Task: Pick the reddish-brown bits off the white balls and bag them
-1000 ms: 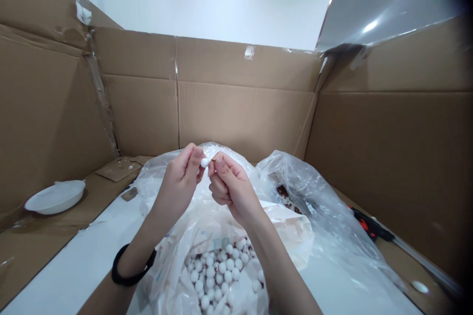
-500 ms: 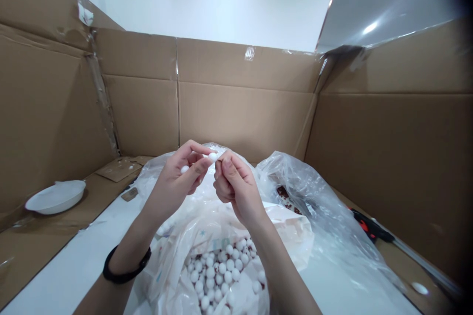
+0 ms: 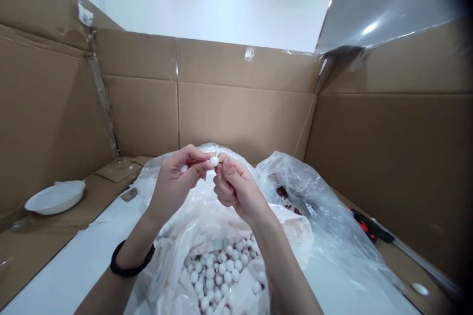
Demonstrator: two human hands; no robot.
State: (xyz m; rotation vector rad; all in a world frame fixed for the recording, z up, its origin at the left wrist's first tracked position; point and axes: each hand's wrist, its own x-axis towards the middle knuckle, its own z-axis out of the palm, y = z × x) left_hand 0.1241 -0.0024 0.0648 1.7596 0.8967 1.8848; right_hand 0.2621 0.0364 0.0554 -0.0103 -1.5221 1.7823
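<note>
A small white ball (image 3: 214,161) is pinched between the thumb and forefinger of my left hand (image 3: 177,170). Another white ball (image 3: 184,169) sits in the crook of that same hand. Right beside the pinched ball is my right hand (image 3: 238,184), its fingers curled and its thumb pressed on the forefinger; what it grips, if anything, is too small to make out. Below both hands lies an open plastic bag (image 3: 173,268) holding many white balls (image 3: 221,270) with reddish-brown bits among them.
Clear plastic sheeting (image 3: 318,206) spreads to the right, with brown pieces under it. A white dish (image 3: 55,198) rests at the left. On the right lies a black and red tool (image 3: 369,229) with a metal rod. Cardboard walls (image 3: 244,108) surround the white table (image 3: 99,238).
My left hand has turned slightly, and the pinched ball has dropped a little and sits closer to my right fingertips. My right hand is almost where it was.
</note>
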